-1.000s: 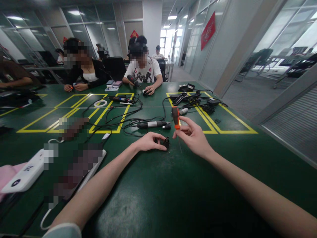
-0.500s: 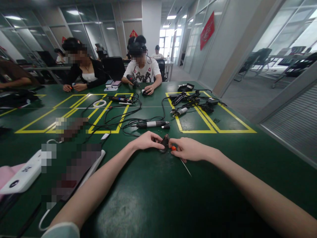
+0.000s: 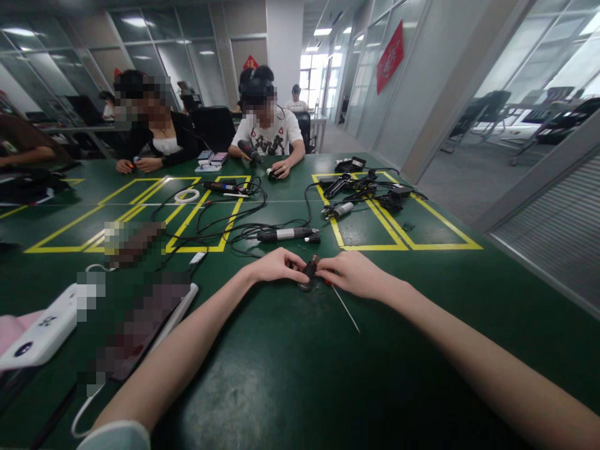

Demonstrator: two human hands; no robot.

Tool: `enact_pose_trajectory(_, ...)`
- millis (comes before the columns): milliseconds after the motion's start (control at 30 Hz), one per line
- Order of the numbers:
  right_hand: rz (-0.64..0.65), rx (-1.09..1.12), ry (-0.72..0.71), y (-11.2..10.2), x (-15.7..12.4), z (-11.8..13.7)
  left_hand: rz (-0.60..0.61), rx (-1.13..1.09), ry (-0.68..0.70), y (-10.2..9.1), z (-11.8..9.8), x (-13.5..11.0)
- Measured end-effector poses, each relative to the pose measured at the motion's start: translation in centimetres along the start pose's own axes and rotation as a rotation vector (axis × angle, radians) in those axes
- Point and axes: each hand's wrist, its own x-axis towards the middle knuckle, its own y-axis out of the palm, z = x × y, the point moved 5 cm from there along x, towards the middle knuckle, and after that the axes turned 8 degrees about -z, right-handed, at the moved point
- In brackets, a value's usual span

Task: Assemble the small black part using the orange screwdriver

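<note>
My left hand (image 3: 281, 265) grips a small dark part (image 3: 310, 269) between thumb and fingers, just above the table. Its rounded lower end (image 3: 305, 287) shows under my thumb, and a narrow neck points away from me. My right hand (image 3: 354, 272) is closed, its fingertips pinched against the right side of that part; what they pinch is hidden. Below the right hand is a thin screwdriver (image 3: 345, 308) with a long metal shaft pointing toward me. Only a sliver of its orange-red handle shows beneath the fingers.
Beyond my hands lie a grey-black electric screwdriver (image 3: 287, 234) and tangled black cables (image 3: 234, 215). Tools and cords (image 3: 344, 209) sit in yellow-taped areas. A white power strip (image 3: 42, 325) and a blurred phone-like slab (image 3: 145, 319) are at left. Across the table a person (image 3: 269, 134) handles something.
My right hand has shifted left onto the dark part, its fingers coming off the screwdriver's orange handle. The handle is now mostly covered. My left hand keeps its grip.
</note>
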Motion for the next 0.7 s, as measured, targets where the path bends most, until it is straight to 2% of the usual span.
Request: enact_pose_trajectory(700,0.013,0.057,-0.050,0.12,-0.03,0.01,-0.003,0.024,0.004,-0.07,-0.23,-0.07)
